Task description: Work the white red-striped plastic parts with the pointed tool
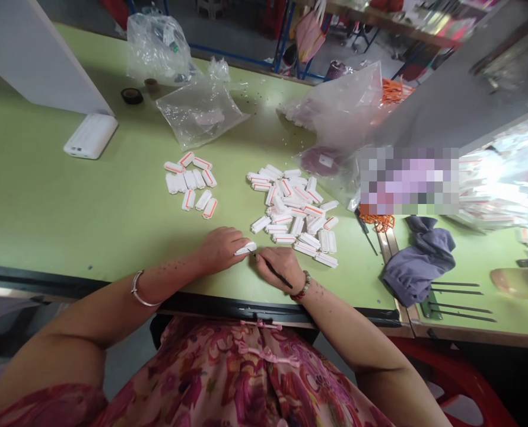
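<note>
My left hand (222, 249) is closed on a small white plastic piece (245, 248), pinched near the table's front edge. Held in my right hand (282, 268) is a slim black tool that looks like tweezers (282, 277); its pointed tip meets the white piece. Beyond my hands lies a loose heap of similar white pieces (297, 201), many with an orange-red stripe. A smaller group of these pieces (188, 181) is spread out to the left, some of them side by side.
A white power bank (90, 136) lies at the left by a grey panel (37, 53). Tape rolls (132, 96), clear plastic bags (202, 112) and scattered tiny bits are toward the back. To the right are orange parts (378, 222), a purple-grey cloth (419, 255) and thin dark rods (462, 309).
</note>
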The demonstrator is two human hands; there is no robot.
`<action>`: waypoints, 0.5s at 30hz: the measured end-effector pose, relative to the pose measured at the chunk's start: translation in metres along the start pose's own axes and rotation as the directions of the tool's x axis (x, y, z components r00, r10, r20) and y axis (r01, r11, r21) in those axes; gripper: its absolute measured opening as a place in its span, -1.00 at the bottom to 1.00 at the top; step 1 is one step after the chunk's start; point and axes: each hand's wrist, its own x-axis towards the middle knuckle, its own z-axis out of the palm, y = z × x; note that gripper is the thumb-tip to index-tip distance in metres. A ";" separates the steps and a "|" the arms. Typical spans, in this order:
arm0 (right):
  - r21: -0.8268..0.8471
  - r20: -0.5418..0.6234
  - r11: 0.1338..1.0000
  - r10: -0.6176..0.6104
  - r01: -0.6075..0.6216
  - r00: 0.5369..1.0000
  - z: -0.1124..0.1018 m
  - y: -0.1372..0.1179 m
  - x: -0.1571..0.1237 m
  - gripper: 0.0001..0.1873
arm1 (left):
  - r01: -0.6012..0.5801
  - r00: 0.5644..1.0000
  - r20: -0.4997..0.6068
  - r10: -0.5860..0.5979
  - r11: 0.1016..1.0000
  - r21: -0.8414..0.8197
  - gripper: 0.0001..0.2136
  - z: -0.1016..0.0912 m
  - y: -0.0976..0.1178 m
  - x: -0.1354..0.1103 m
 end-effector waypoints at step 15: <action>0.048 0.014 0.997 -0.055 0.054 0.998 -0.006 0.001 -0.002 -0.69 | 0.465 0.885 -0.225 -0.408 0.806 0.366 -0.64 -0.043 -0.028 -0.004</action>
